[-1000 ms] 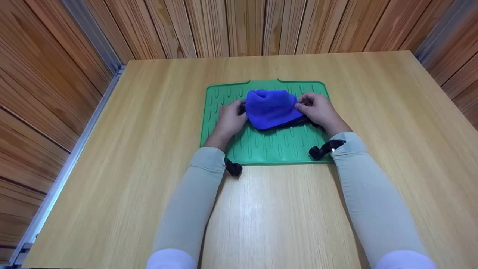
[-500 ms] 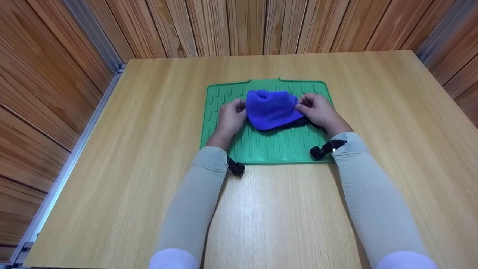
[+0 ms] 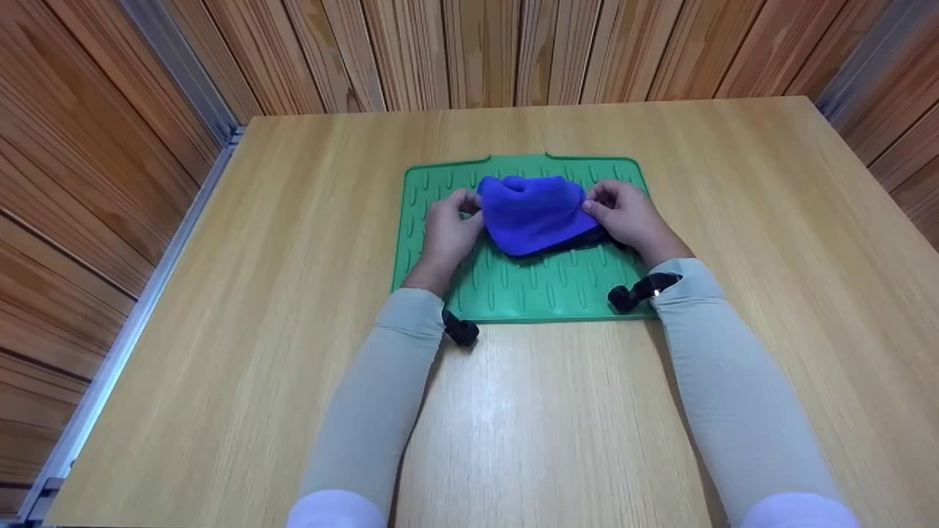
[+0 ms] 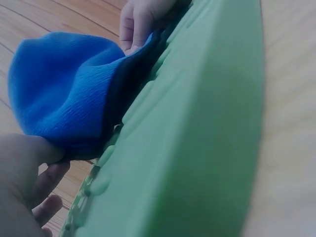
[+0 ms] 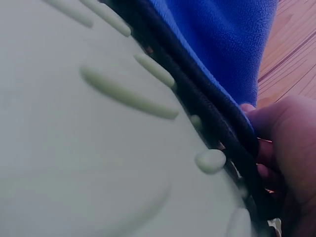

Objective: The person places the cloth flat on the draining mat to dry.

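A soft blue fleece cloth (image 3: 534, 216) with a dark layer along its near edge bulges up over the ribbed green mat (image 3: 513, 293). My left hand (image 3: 451, 229) pinches its left edge; in the left wrist view the thumb of that hand (image 4: 24, 173) lies on the fabric, with the other fingers lower down. At the opposite edge, my right hand (image 3: 629, 216) pinches the cloth between thumb and fingers. Two dark layers of the cloth (image 5: 217, 44) show one above the other in the right wrist view, close over the raised ribs.
The green mat lies on a pale wooden table (image 3: 293, 315). Plank walls (image 3: 477, 55) rise behind and to the left, with a metal rail (image 3: 147, 315) along the left table edge. A dark wrist mount (image 3: 638, 293) sticks out from the right cuff.
My left hand has shifted very slightly left, drawing the cloth's upper left corner outward with it, and its fingers have changed their hold a little. The right hand stays almost where it was.
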